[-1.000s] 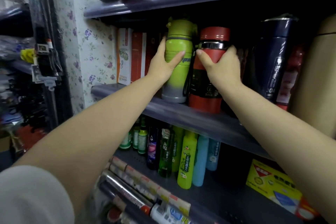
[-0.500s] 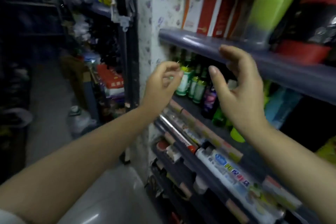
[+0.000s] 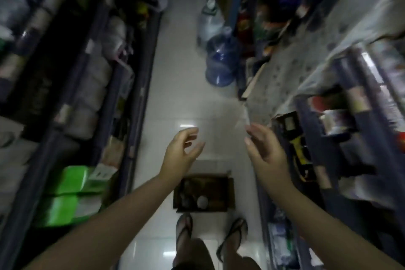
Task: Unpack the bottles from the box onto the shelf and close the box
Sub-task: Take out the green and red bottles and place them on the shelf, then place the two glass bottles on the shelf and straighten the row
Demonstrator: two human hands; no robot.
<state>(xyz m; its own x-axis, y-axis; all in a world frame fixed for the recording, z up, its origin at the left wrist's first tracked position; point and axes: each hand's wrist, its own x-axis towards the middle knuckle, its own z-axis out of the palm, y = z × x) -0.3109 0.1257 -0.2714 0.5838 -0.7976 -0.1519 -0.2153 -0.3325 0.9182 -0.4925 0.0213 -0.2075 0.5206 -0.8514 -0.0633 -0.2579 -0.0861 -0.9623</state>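
An open brown cardboard box point(image 3: 230, 190) stands on the white tiled floor just in front of my feet, its flaps spread. Inside it I make out a pale round bottle top point(image 3: 202, 201) and dark shapes beside it; the view is blurred. My left hand point(image 3: 180, 154) hovers above and beyond the box, fingers apart and curled, holding nothing. To the right of the box my right hand point(image 3: 264, 151) is held at the same height, open and empty, near the edge of the right-hand shelf point(image 3: 311, 160).
I stand in a narrow aisle between two dark shelf units. Two large blue water jugs point(image 3: 219, 61) stand on the floor farther up the aisle. Green packages point(image 3: 65, 195) fill the lower left shelf. Rolls and packets line the right shelf.
My hands let go of the green and red bottles on the upper shelf and dropped away empty. My view swung down from the shelf to the floor and the box.
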